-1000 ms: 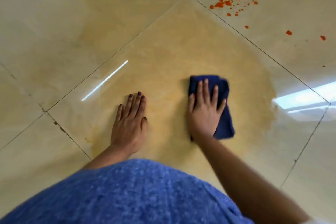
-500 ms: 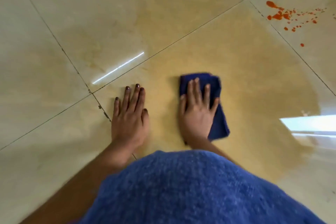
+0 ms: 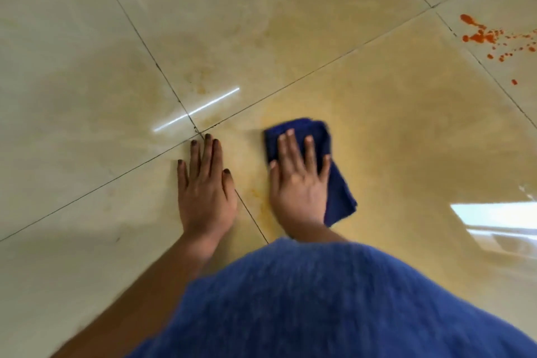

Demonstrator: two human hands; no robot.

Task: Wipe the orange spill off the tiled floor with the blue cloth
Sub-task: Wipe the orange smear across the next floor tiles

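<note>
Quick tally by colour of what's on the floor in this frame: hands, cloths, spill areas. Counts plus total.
Blue: 1, the blue cloth under the right hand.
Orange: 2 spill areas, the bright orange splatter and the pale orange smear across the tiled floor.
Bare hands: 2, the right hand and the left hand, flat on the tile.
Total: 5

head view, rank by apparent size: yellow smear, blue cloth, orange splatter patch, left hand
1. yellow smear, by far the widest, spanning several tiles.
2. left hand and blue cloth: too close to rank, since the right hand covers part of the cloth.
3. orange splatter patch, smallest, though farther off and cut by the frame edge.
</note>
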